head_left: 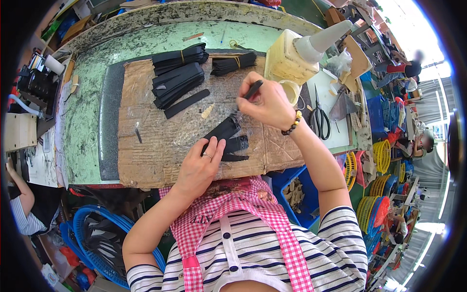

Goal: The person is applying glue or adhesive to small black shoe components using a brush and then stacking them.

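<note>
My left hand (206, 159), a ring on one finger, lies with its fingers stretched out on a fan of black strips (222, 130), pressing them to the cardboard (141, 160). My right hand (270, 103) is closed around a short dark-handled tool (253, 89), held just above the far ends of those strips. Its working tip is mostly hidden by my fingers, so its kind is unclear. Farther off lie a banded bundle of black strips (181, 55), a loose stack of strips (179, 83), a single strip (187, 103) and a smaller banded bundle (233, 63).
A yellowish bottle with a grey cone nozzle (292, 58) stands beyond my right hand, next to a small round pot (291, 91). Black-handled scissors (319, 119) lie to the right. A blue bin (296, 194) sits below the table edge; another person's arm (23, 187) shows at left.
</note>
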The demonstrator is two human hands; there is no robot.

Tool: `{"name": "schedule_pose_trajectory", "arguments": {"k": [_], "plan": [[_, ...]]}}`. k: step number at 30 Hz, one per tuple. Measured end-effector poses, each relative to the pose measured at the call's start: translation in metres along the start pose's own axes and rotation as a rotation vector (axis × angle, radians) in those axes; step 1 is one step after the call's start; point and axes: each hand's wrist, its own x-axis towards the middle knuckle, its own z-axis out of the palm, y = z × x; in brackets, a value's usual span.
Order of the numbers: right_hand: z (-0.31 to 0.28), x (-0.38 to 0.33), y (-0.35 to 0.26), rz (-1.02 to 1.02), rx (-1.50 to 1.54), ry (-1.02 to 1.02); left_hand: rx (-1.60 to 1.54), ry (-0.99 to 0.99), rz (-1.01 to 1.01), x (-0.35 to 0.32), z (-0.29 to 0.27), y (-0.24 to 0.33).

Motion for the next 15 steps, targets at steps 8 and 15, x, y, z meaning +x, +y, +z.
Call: {"name": "schedule_pose_trajectory", "arguments": {"k": [8,15], "plan": [[-0.016,-0.019,-0.01,0.094,0.245,0.292,-0.078,0.039,-0.028,-0.005,0.005,-0.006],[0.034,-0.049,-0.036,0.002,0.455,0.391,-0.111,0.062,-0.059,-0.007,0.005,-0.004]]}}
